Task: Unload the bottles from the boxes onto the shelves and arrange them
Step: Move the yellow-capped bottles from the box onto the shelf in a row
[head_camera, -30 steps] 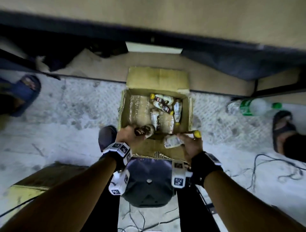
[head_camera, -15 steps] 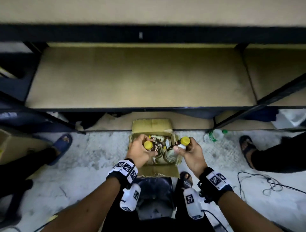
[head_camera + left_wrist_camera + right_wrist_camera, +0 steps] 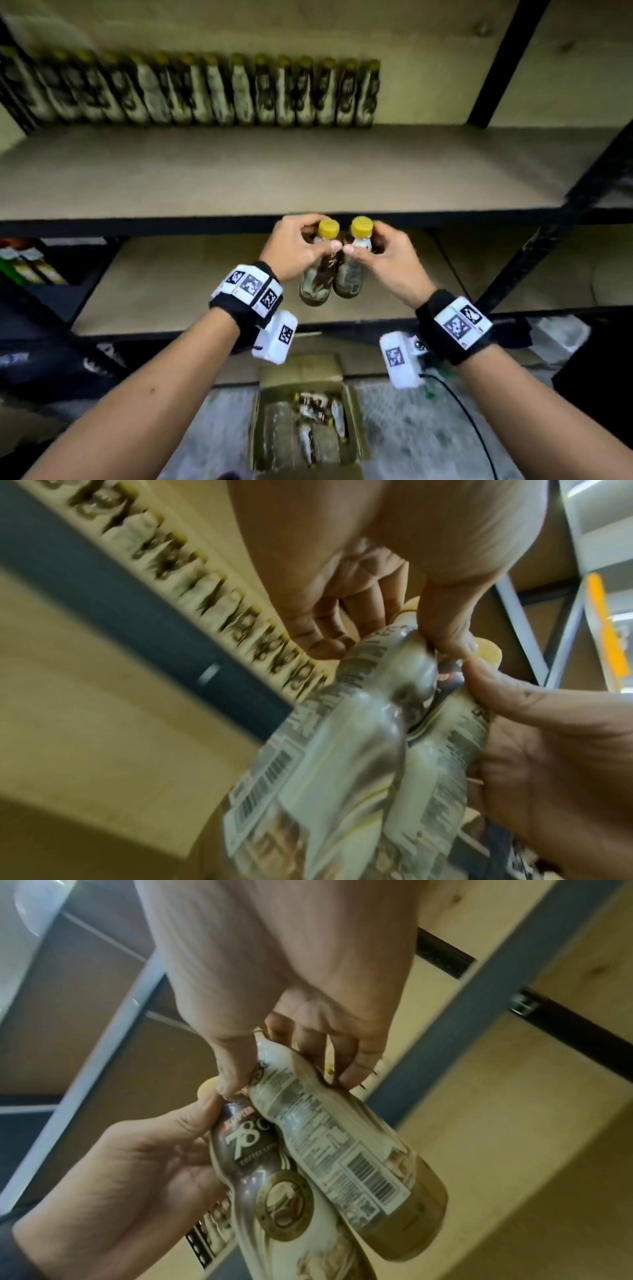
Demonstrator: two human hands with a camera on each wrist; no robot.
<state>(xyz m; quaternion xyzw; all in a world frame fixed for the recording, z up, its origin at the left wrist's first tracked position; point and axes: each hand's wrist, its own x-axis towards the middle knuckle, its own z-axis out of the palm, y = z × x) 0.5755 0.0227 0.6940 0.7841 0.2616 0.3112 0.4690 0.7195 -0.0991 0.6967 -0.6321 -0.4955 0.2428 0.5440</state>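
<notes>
Two bottles up at the shelf (image 3: 274, 178)
I'm gripping one bottle per hand — left hand (image 3: 291, 250) pinching the left bottle (image 3: 317, 281), right hand (image 3: 387, 260) the right bottle (image 3: 351, 274) — touching, just below its front edge.

A row of bottles (image 3: 205, 92) stands along the back of the upper shelf (image 3: 274, 171); the open box (image 3: 305, 428) sits on the floor (image 3: 411, 428).

The head view looks forward and down from above onto both forearms, the beige wooden shelf (image 3: 274, 178) and the open brown cardboard box (image 3: 305, 421) on the floor. Each wrist view sits very close under its own hand, looking up along it. All three share the two yellow-capped coffee bottles (image 3: 330, 270) (image 3: 342, 750) (image 3: 325, 1150).
</notes>
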